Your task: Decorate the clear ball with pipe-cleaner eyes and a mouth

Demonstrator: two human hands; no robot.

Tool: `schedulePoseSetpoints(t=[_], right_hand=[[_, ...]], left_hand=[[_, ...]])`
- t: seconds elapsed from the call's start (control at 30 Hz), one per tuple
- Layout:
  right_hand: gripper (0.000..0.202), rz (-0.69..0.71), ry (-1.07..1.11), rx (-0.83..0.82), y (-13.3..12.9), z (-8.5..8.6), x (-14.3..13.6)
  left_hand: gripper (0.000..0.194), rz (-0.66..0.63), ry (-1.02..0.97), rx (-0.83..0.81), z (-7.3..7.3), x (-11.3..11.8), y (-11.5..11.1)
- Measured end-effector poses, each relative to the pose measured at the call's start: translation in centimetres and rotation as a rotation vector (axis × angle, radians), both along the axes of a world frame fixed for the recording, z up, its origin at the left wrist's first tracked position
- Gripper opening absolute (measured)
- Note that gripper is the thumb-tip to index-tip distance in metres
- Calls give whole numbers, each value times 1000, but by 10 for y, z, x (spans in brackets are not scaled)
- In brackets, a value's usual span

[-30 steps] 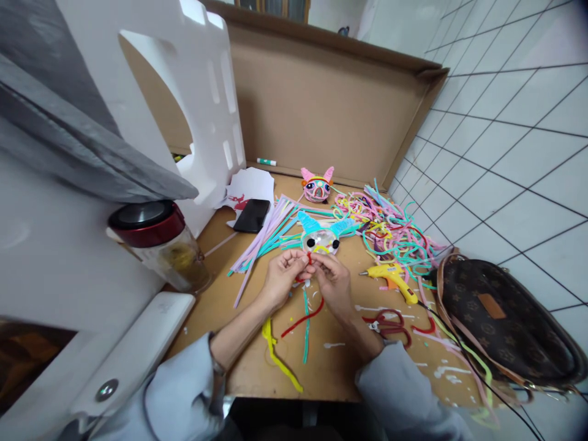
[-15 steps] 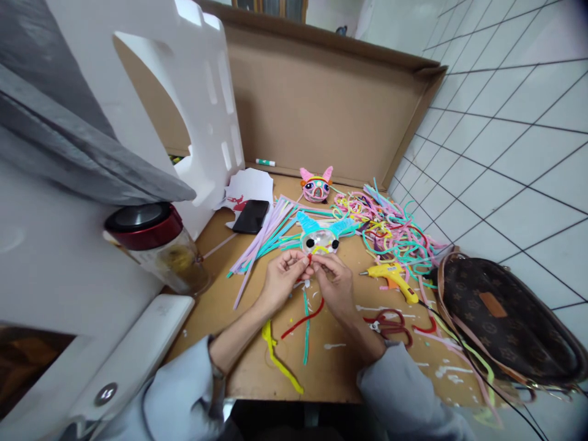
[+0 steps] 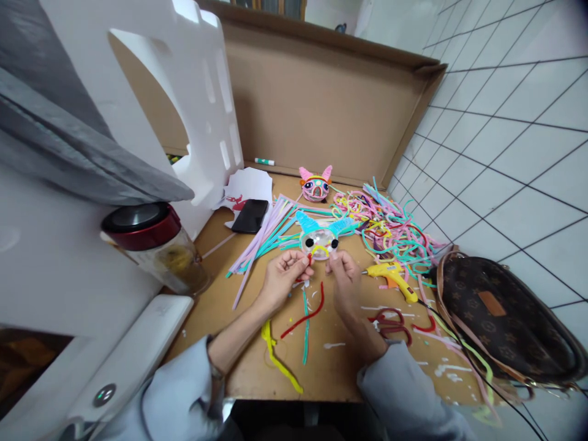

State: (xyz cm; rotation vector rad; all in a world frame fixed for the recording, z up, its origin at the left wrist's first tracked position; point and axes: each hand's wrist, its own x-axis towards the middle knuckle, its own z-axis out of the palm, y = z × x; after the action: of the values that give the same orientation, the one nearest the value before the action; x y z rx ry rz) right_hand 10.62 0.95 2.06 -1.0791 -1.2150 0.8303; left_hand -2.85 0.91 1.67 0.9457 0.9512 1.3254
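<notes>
On cardboard (image 3: 331, 367) beside tiled wall (image 3: 505, 153); left hand (image 3: 285, 277) pinching red piece (image 3: 309, 260); right's pinch unclear.

The bare left hand (image 3: 285, 274), at the centre of the frame, has thumb and index fingertips pinched together. The bare right hand (image 3: 343, 272), just right of it and apart, curls its fingers. Both forearms come from grey-blue sleeves below.

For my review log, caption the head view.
Left hand pinching a red strip, right hand close by, near a blue-eared craft face.
</notes>
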Motion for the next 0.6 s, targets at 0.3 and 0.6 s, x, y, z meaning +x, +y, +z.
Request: schedulePoseSetpoints(t=[0.3,0.6], right_hand=[[19,181,91,-70,0,-3,-10],[22,302,229,-153,0,-1,-10]], left_hand=[[40,-36,-25,11,-1,1,0],[39,-39,15,14,-2,2,-1]])
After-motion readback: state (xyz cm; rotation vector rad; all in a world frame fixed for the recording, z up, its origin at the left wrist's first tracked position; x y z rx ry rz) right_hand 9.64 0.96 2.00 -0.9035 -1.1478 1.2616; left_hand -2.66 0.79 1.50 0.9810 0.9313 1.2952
